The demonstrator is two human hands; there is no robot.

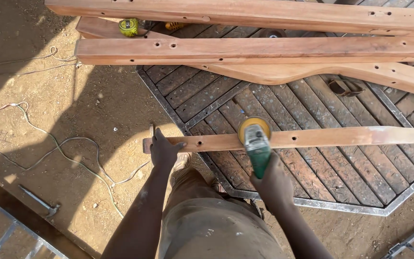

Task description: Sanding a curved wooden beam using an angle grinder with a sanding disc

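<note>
The left hand point(164, 149) lies flat with fingers spread on the near end of a narrow wooden rail point(312, 138), pressing it down close to the left corner of the octagonal slatted tabletop point(341, 180). The rail runs across the tabletop's near part from its left edge toward the right edge, with small drilled holes along its face. The right hand point(275, 184) is wrapped tight around the green body of an angle grinder point(256, 144), whose yellow disc guard sits on the rail about a third of the way along from the left end.

Toward the far edge of the tabletop lie two thick wooden beams point(245, 50), also drilled, and under them a curved wooden piece point(341, 73). A yellow tape measure point(129, 27), round-cornered and boxy, rests beside the far left ends of the beams. On the dirt floor to the left, thin cables point(58, 151) trail, and a hammer point(41, 201) lies near the metal frame point(5, 225) at the lower left.
</note>
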